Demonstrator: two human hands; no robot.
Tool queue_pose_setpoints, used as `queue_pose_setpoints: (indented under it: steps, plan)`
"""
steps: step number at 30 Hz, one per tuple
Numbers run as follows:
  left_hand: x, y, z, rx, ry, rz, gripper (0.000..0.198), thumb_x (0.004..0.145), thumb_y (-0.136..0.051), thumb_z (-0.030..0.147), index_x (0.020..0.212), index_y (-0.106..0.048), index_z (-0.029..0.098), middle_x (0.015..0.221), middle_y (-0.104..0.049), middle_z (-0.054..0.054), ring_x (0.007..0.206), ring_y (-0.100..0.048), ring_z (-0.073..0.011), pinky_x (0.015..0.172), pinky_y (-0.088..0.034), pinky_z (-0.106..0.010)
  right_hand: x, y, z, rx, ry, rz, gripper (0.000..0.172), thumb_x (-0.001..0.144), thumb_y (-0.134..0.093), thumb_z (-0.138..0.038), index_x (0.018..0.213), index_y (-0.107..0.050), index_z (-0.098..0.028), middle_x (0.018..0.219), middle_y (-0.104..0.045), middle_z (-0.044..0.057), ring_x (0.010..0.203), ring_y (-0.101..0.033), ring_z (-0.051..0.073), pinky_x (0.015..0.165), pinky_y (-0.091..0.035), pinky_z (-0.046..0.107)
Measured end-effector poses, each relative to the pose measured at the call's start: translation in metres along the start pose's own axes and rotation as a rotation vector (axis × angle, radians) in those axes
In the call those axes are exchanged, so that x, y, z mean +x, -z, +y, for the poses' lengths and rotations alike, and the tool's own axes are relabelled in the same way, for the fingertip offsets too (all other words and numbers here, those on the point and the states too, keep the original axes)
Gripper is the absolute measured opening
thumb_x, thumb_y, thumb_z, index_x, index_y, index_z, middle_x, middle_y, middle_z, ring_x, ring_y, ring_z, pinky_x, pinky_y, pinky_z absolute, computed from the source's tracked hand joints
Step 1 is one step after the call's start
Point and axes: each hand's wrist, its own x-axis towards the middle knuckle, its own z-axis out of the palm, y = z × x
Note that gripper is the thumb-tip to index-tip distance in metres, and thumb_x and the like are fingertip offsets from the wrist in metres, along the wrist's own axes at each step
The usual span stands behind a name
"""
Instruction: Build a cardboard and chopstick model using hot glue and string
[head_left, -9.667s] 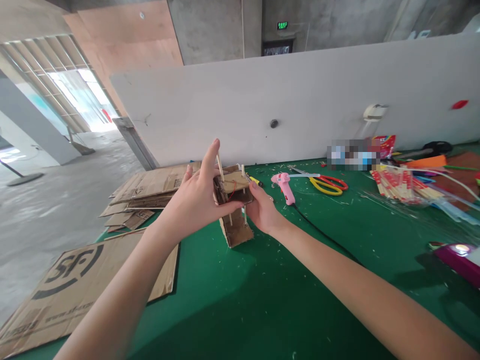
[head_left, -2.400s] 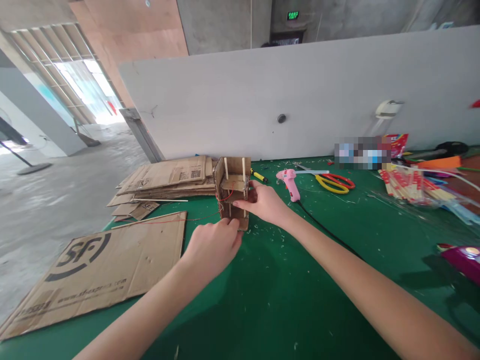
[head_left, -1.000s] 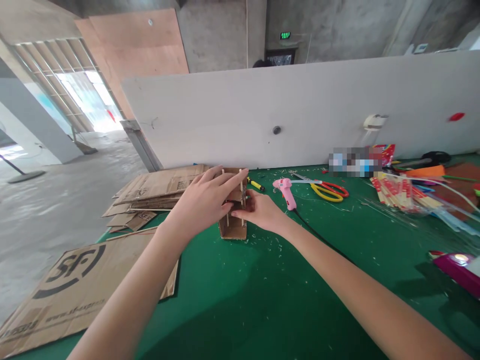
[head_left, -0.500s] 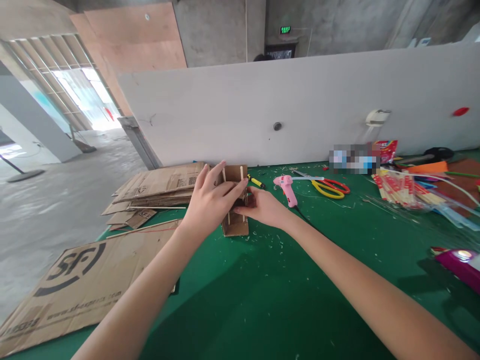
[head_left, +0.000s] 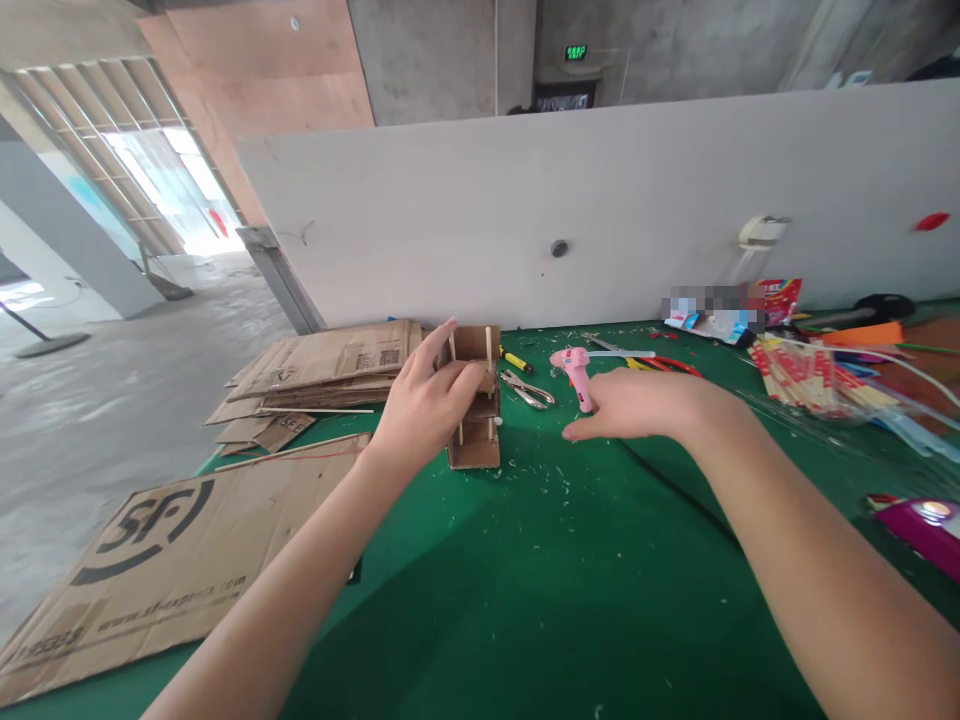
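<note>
A small cardboard structure (head_left: pixel 475 454) with wooden sticks stands on the green table. My left hand (head_left: pixel 431 400) grips it near its middle, thumb and fingers over its left side and front, hiding part of it. My right hand (head_left: pixel 637 402) is beside a pink glue gun (head_left: pixel 576 375), its thumb held apart from the fingers. Its fingertips meet the handle from the right, but the hand is not closed round it. A clear glue stick (head_left: pixel 619 354) juts from the gun's back. Silver pliers (head_left: pixel 529 390) lie between the structure and the gun.
Stacked cardboard (head_left: pixel 322 365) and a large printed sheet (head_left: pixel 172 560) lie at left. Behind are a yellow utility knife (head_left: pixel 516 360) and red-and-yellow scissors (head_left: pixel 671 365). Stick bundles (head_left: pixel 799 375) and a purple object (head_left: pixel 919 530) lie right. A white partition (head_left: pixel 420 230) borders the back.
My right hand has left the cardboard structure and moved right to the glue gun. The pliers it hid now show. My left hand remains on the structure.
</note>
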Motion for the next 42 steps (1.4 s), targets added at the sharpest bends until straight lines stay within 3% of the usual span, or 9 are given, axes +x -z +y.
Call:
queue_pose_setpoints:
  steps: [5, 10, 13, 16, 20, 25, 30, 35, 42]
  plan:
    - [0.000, -0.001, -0.001, -0.033, -0.035, 0.039, 0.019, 0.087, -0.054, 0.004, 0.094, -0.063, 0.018, 0.102, -0.072, -0.004, 0.141, -0.035, -0.0353, 0.099, -0.053, -0.051, 0.028, -0.017, 0.037, 0.028, -0.238, -0.028, 0.047, 0.078, -0.054, -0.065, 0.071, -0.059, -0.018, 0.069, -0.061, 0.012, 0.058, -0.059, 0.025, 0.056, -0.043, 0.039]
    - [0.001, -0.002, 0.000, -0.044, -0.036, 0.038, 0.020, 0.090, -0.052, 0.007, 0.097, -0.065, 0.019, 0.105, -0.071, -0.004, 0.142, -0.033, -0.0327, 0.106, -0.049, -0.053, 0.062, -0.052, 0.057, 0.165, -0.286, 0.200, 0.054, 0.075, -0.051, -0.072, 0.069, -0.057, -0.019, 0.078, -0.065, 0.014, 0.073, -0.063, 0.030, 0.065, -0.043, 0.040]
    - [0.000, -0.003, 0.001, -0.024, -0.036, 0.036, 0.020, 0.091, -0.052, 0.008, 0.098, -0.066, 0.019, 0.117, -0.068, -0.005, 0.143, -0.033, -0.0334, 0.111, -0.041, -0.057, 0.081, -0.073, 0.061, 0.463, -0.122, 0.403, 0.031, 0.077, -0.059, -0.051, 0.078, -0.057, -0.020, 0.083, -0.067, 0.010, 0.077, -0.063, 0.026, 0.066, -0.042, 0.034]
    - [-0.003, -0.005, 0.001, -0.002, -0.009, 0.083, 0.019, 0.090, -0.054, 0.009, 0.099, -0.066, 0.020, 0.124, -0.066, -0.004, 0.142, -0.034, -0.0351, 0.110, -0.039, -0.060, 0.093, -0.089, 0.059, 0.608, -0.093, 0.481, 0.014, 0.079, -0.055, -0.032, 0.085, -0.056, -0.019, 0.085, -0.067, 0.009, 0.079, -0.062, 0.024, 0.067, -0.041, 0.031]
    - [-0.006, -0.008, 0.001, 0.014, 0.013, 0.142, 0.021, 0.087, -0.059, 0.009, 0.103, -0.065, 0.022, 0.113, -0.071, -0.002, 0.135, -0.043, -0.0335, 0.105, -0.045, -0.055, 0.094, -0.096, 0.052, 0.777, -0.130, 0.548, 0.024, 0.075, -0.054, -0.027, 0.098, -0.053, -0.019, 0.086, -0.066, 0.008, 0.076, -0.062, 0.023, 0.061, -0.043, 0.029]
    - [-0.006, -0.010, 0.004, 0.054, 0.075, 0.192, 0.022, 0.086, -0.059, 0.008, 0.100, -0.065, 0.023, 0.113, -0.070, -0.003, 0.133, -0.045, -0.0330, 0.108, -0.040, -0.058, 0.082, -0.102, 0.036, 1.049, -0.080, 0.536, 0.031, 0.078, -0.051, -0.035, 0.104, -0.047, -0.020, 0.076, -0.063, 0.003, 0.052, -0.052, 0.014, 0.043, -0.039, 0.025]
    - [-0.005, -0.015, 0.011, 0.095, 0.124, 0.203, 0.020, 0.087, -0.056, 0.009, 0.095, -0.066, 0.025, 0.111, -0.068, -0.005, 0.130, -0.048, -0.0320, 0.104, -0.043, -0.057, 0.070, -0.106, 0.028, 1.250, -0.020, 0.426, 0.029, 0.075, -0.060, -0.041, 0.089, -0.059, -0.015, 0.055, -0.053, -0.002, 0.040, -0.036, 0.008, 0.035, -0.026, 0.022]
    - [-0.005, -0.019, 0.013, 0.101, 0.086, 0.192, 0.018, 0.087, -0.055, 0.009, 0.096, -0.064, 0.022, 0.113, -0.066, -0.006, 0.130, -0.045, -0.0318, 0.105, -0.046, -0.055, 0.061, -0.105, 0.024, 1.305, 0.046, 0.404, 0.029, 0.074, -0.063, -0.038, 0.090, -0.061, -0.014, 0.064, -0.062, 0.001, 0.037, -0.034, 0.005, 0.034, -0.025, 0.021]
    - [-0.008, -0.019, 0.007, 0.051, 0.064, 0.204, 0.017, 0.088, -0.054, 0.009, 0.098, -0.062, 0.022, 0.113, -0.063, -0.007, 0.134, -0.041, -0.0302, 0.100, -0.052, -0.045, 0.047, -0.102, 0.029, 1.228, 0.142, 0.208, 0.025, 0.079, -0.062, -0.038, 0.081, -0.063, -0.013, 0.047, -0.051, -0.004, 0.035, -0.032, 0.005, 0.034, -0.022, 0.019]
